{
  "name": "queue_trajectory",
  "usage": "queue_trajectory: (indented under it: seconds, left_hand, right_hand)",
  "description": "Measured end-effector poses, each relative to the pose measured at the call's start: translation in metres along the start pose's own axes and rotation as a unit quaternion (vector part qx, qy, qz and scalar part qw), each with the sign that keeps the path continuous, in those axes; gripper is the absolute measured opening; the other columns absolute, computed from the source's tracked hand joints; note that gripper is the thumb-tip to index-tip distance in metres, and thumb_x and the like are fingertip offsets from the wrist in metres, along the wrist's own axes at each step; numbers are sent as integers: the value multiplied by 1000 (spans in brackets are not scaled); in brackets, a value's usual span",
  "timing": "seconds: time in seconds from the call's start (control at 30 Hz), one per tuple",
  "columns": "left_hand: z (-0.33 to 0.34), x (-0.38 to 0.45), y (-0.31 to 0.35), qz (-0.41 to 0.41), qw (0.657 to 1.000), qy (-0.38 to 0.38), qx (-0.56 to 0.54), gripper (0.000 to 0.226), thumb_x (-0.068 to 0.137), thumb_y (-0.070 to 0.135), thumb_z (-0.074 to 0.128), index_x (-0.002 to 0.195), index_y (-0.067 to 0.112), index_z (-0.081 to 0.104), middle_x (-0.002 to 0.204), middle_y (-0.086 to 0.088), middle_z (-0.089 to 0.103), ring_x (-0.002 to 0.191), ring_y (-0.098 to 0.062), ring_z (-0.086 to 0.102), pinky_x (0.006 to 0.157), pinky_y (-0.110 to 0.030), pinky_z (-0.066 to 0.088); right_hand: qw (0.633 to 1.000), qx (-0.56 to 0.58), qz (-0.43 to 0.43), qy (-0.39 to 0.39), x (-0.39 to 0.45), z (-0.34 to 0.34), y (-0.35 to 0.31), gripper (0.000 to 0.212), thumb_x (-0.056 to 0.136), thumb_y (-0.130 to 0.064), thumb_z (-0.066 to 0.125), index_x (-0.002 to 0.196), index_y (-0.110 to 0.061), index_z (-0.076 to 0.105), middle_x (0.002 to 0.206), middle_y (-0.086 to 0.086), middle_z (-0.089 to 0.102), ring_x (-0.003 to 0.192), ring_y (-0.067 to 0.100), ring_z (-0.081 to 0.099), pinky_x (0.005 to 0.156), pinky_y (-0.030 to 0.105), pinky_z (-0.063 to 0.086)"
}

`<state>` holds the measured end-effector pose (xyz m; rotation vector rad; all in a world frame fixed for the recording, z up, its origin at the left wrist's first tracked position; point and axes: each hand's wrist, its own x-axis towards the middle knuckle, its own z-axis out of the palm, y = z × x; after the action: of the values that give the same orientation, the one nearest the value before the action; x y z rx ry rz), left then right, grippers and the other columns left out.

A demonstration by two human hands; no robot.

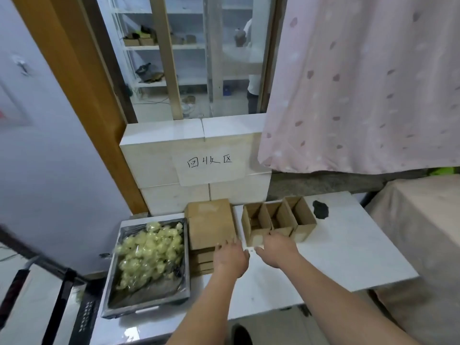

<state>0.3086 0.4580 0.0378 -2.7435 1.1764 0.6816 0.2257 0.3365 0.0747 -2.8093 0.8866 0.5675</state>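
Note:
A stack of flat brown cardboard boxes [211, 224] lies on the white table [348, 252], left of centre. My left hand [230, 257] reaches over the stack's right front corner, fingers straight and touching the top box. Three open upright cardboard boxes [278, 220] stand in a row to the right. My right hand [277, 250] is at the near edge of the leftmost open box, fingers hidden behind the hand; whether it grips the box wall I cannot tell.
A metal tray [149, 298] full of several pale yellow wrapped pieces sits left of the stack. A dark lump [320, 209] lies at the table's back right. White blocks with a handwritten paper sign [210, 168] stand behind. A pink curtain [361, 83] hangs at right.

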Motion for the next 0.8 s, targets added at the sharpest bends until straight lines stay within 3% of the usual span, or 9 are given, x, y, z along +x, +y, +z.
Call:
queue_trajectory:
  seconds: [0.43, 0.6, 0.8]
  left_hand:
    - [-4, -22, 92, 46, 998, 26, 20, 55, 108, 40, 23, 155, 10, 28, 161, -12, 29, 147, -30, 29, 120, -45, 25]
    - [-8, -7, 137, 21, 999, 26, 16, 53, 108, 39, 24, 149, 7, 37, 152, -14, 39, 140, -31, 37, 117, -43, 31]
    - [-7, 12, 192, -9, 1000, 7, 22, 53, 108, 38, 24, 151, 9, 35, 153, -14, 40, 140, -33, 36, 115, -45, 32]
  right_hand:
    - [999, 30, 30, 18, -40, 3, 82, 53, 100, -49, 39, 140, -14, 45, 137, 11, 54, 123, 28, 52, 97, 38, 45]
    - [999, 32, 14, 23, -34, 2, 132, 53, 100, -48, 39, 141, -14, 44, 138, 11, 52, 123, 28, 52, 97, 38, 43]
    - [1000, 26, -11, 14, -17, 4, 198, 55, 100, -49, 39, 140, -13, 44, 137, 11, 52, 123, 28, 51, 96, 37, 42]
